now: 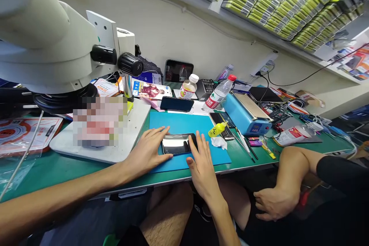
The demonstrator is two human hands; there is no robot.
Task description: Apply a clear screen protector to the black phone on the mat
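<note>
A smartphone (pixel 176 144) with a dark, shiny screen lies face up on a blue mat (pixel 161 120). At the phone's left end is my left hand (pixel 150 146), its thumb and fingers apart around that end and resting by its edges. My right hand (pixel 201 163) lies over the phone's right end, with fingers stretched out and fingertips on or just above the glass. Neither hand lifts the phone. Right of it on the mat are a small yellow bottle (pixel 217 129) and a crumpled white tissue (pixel 219 143).
A microscope (pixel 43 46) stands at left over its white base (pixel 127 138). Behind the mat are a dark phone (pixel 176 103) and a red-capped bottle (pixel 219 94). A blue machine (pixel 248 113) and tweezers (pixel 244 142) sit at right. Another person's arm (pixel 291 173) is near the right edge.
</note>
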